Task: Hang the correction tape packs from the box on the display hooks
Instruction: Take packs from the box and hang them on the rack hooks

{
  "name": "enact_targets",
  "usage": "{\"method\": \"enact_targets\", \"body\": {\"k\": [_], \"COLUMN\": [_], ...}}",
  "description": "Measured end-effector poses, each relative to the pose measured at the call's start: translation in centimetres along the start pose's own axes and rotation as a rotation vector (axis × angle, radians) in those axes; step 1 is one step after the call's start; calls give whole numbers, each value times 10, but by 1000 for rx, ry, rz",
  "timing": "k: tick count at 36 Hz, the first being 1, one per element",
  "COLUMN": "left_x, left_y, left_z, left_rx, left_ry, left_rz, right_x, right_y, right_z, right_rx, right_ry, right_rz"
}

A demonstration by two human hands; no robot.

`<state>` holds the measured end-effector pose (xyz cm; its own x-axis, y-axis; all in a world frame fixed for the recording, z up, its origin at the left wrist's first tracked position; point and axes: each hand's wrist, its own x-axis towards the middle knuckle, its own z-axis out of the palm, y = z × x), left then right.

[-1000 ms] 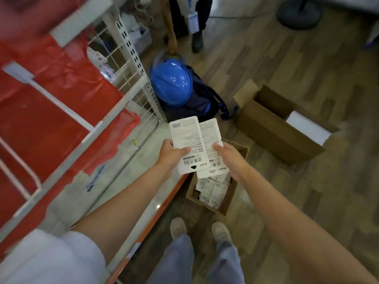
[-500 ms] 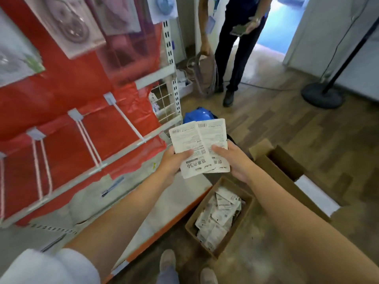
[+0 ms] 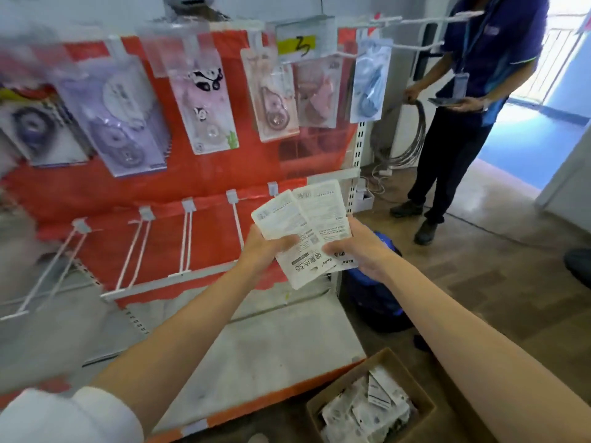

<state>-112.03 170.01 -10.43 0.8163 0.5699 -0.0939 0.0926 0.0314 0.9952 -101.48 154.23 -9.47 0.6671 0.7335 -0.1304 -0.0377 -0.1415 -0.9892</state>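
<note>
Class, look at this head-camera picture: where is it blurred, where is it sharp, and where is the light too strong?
Head view: the hanging packs at upper left are smeared by motion blur; the white packs held by the left hand and right hand are sharp enough to show print; the doorway at upper right is overexposed; the wide lens bends the hook rail.

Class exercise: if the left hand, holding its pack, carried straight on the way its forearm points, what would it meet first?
Probably the bare lower display hooks before the red back panel; the left hand and its correction tape packs aim up-right toward them, though depth is unclear.
</note>
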Motion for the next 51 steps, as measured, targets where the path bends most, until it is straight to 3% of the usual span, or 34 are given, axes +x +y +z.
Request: {"method": "enact_targets", "body": {"k": [9, 14, 19, 26, 36, 40, 46, 51], "left_x": [-30, -53, -76, -97, -100, -101, -96, -90], "left_y": [21, 31, 37, 43, 42, 44, 55, 62], "left_z": [-83, -123, -147, -182, -206, -211, -221, -236], "left_rx": [60, 108, 80, -51, -173, -176, -283, -290], "left_ry": [305, 181, -5, -12, 150, 134, 155, 84], "left_rz": [-16, -64, -124, -85, -16, -31, -65, -45], "right_x": [21, 22, 24, 39, 38, 38, 39, 41], "right_y": [-49, -79, -100, -115, -117, -122, -131, -135], "right_z": [40, 68, 104, 141, 185, 190, 192, 195], "right_rx": [-299, -476, -420, -306, -94, -109, -177, -206], "right_ry": [-302, -544, -656, -486, -165, -179, -340, -400], "right_rz": [60, 51, 49, -4, -51, -80, -107, -113]}}
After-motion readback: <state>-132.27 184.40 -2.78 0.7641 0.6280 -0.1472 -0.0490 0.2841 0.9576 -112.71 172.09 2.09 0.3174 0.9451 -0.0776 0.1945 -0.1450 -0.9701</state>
